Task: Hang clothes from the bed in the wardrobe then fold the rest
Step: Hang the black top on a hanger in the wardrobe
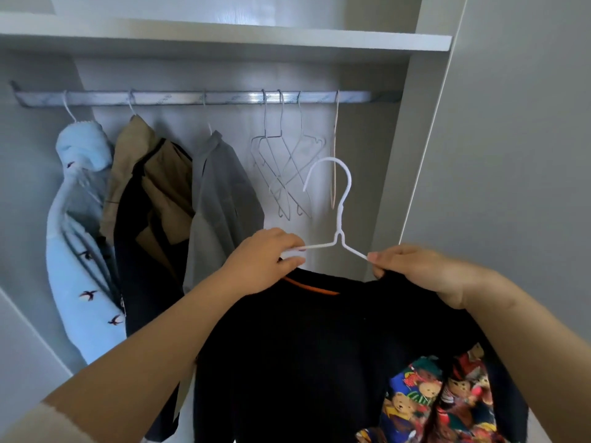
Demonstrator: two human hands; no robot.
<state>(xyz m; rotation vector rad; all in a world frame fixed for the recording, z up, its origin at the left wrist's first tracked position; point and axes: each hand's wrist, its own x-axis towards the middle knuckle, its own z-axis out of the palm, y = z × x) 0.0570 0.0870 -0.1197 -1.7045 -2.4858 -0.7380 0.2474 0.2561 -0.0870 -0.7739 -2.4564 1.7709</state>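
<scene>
Her left hand (267, 260) and right hand (415, 270) gripped the white hanger (339, 219) inside the black sweatshirt (303, 346). Hanging seemed underway. Next, its hook needed lifting onto the rail (192, 98).

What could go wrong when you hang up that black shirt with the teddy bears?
The black shirt seems held to the white hanger only where the left hand and right hand pinch it, so it might slide off when released. The hanger's hook could also catch the empty wire hangers bunched on the rail behind it.
</scene>
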